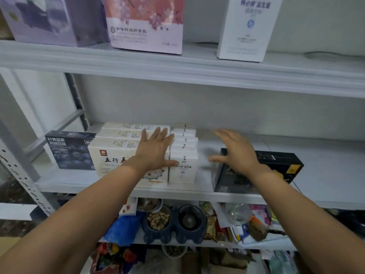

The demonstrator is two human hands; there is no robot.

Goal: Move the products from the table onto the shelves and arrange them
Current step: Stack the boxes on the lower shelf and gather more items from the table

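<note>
Mid-frame shelf point(237, 192) is already carrying rowed white boxes point(118, 153), the left hand point(156, 149) lying flat on them, the right hand point(237, 153) hovering spread, empty, arranging seemingly finishing.

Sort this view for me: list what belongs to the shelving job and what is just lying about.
Job: cream boxes, small white boxes, black box, dark blue box on the middle shelf; left hand on the cream boxes, right hand open.
Lying about, below: pet bowls, blue bag, loose packets.
</note>
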